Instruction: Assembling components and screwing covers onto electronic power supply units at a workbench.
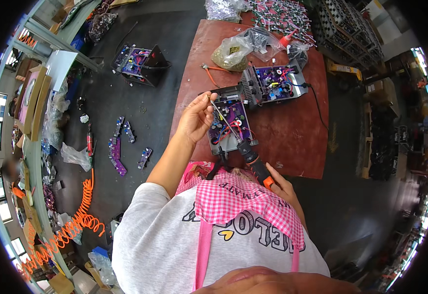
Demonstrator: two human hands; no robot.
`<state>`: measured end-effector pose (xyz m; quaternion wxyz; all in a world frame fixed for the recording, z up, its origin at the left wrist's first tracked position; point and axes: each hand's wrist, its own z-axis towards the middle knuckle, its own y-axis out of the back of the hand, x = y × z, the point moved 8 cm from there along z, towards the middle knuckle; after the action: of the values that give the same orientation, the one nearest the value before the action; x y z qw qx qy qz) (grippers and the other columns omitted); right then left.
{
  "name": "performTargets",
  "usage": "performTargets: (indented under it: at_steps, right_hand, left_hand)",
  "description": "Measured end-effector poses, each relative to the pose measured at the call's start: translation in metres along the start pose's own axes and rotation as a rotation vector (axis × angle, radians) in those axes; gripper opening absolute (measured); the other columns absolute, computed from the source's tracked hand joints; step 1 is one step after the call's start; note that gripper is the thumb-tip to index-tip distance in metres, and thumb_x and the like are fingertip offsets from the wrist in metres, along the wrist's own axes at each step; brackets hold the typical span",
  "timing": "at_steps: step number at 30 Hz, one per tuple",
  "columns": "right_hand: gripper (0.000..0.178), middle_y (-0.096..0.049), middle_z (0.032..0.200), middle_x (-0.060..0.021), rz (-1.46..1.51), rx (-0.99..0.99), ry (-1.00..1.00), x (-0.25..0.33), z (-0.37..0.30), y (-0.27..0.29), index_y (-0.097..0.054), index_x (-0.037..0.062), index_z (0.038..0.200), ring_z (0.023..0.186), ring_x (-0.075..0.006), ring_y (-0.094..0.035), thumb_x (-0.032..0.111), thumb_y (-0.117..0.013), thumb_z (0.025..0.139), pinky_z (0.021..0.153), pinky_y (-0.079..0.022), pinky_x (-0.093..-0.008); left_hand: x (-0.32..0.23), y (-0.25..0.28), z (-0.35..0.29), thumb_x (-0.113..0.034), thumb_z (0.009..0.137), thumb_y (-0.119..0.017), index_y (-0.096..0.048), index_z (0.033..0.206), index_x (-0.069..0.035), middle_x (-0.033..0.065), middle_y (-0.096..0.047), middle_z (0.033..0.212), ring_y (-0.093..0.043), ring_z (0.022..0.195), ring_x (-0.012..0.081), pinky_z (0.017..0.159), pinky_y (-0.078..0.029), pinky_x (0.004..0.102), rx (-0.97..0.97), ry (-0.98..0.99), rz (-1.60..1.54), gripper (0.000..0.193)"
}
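Nearest, along the bottom of the frame, are the wearer's grey T-shirt (160, 245) and pink checked apron (236, 198). Just above the apron, at the centre, is a black-and-orange electric screwdriver (256, 165), its long axis slanting from lower right to upper left and its slim metal shaft (226, 120) pointing upper left. The right hand (286, 190) has its grip closed on the orange rear end, some fingers hidden, so the body and shaft extend ahead of that grip. The left hand (198, 117) pinches with thumb and forefinger at the shaft's far tip; whether on the tip itself or a tiny part, I cannot tell. The shaft crosses over an open unit with a purple circuit board (231, 113) on the red-brown desk (287, 142).
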<state>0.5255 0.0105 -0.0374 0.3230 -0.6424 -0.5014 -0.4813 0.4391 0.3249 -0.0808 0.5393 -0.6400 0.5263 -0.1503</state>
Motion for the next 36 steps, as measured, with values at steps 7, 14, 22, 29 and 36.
performTargets:
  at_steps: [7, 14, 22, 29, 36]
  right_hand:
    - [0.075, -0.045, 0.149, -0.0199, -0.011, -0.023, 0.021, -0.006, -0.010, 0.007, -0.038, 0.0028, 0.150, 0.139, -0.0272, -0.043, 0.053, -0.055, 0.097, 0.112, -0.032, -0.0348]
    - [0.075, -0.047, 0.148, -0.0196, -0.036, -0.014, 0.040, -0.007, -0.017, 0.013, -0.037, 0.0026, 0.150, 0.137, -0.0271, -0.045, 0.052, -0.055, 0.097, 0.111, -0.033, -0.0349]
    - [0.072, -0.046, 0.149, -0.0190, 0.001, -0.003, 0.018, -0.008, -0.020, 0.014, -0.037, 0.0012, 0.150, 0.137, -0.0268, -0.044, 0.048, -0.055, 0.099, 0.112, -0.032, -0.0347]
    - [0.068, -0.041, 0.152, -0.0193, 0.022, 0.056, 0.084, -0.017, -0.020, 0.016, -0.034, -0.0003, 0.151, 0.140, -0.0264, -0.041, 0.041, -0.053, 0.101, 0.113, -0.031, -0.0343]
    - [0.062, -0.045, 0.148, -0.0172, 0.189, -0.030, -0.001, -0.024, -0.023, 0.015, -0.034, 0.0014, 0.152, 0.131, -0.0225, -0.048, 0.035, -0.049, 0.103, 0.109, -0.034, -0.0314]
  left_hand:
    - [0.013, -0.014, -0.007, -0.012, 0.099, -0.058, -0.063, 0.113, -0.006, 0.0061, -0.071, 0.107, -0.066, 0.072, 0.0088, 0.058, -0.056, 0.0190, 0.078, -0.010, 0.074, 0.016]
    - [0.020, -0.018, -0.014, -0.013, 0.100, -0.057, -0.063, 0.112, -0.007, 0.0059, -0.071, 0.106, -0.066, 0.074, 0.0092, 0.056, -0.055, 0.0202, 0.028, -0.030, 0.124, 0.015]
    - [0.022, -0.021, -0.016, -0.015, 0.100, -0.057, -0.061, 0.109, -0.007, 0.0054, -0.069, 0.105, -0.065, 0.072, 0.0097, 0.054, -0.053, 0.0212, 0.060, 0.003, 0.194, 0.013]
    - [0.017, -0.022, -0.012, -0.016, 0.100, -0.056, -0.060, 0.108, -0.006, 0.0035, -0.066, 0.103, -0.062, 0.068, 0.0086, 0.052, -0.050, 0.0212, 0.135, -0.040, 0.404, 0.013]
    - [0.003, -0.021, 0.000, -0.018, 0.094, -0.066, -0.064, 0.114, -0.008, 0.0049, -0.065, 0.103, -0.062, 0.073, 0.0135, 0.058, -0.050, 0.0286, -0.055, -0.428, 0.883, 0.022]
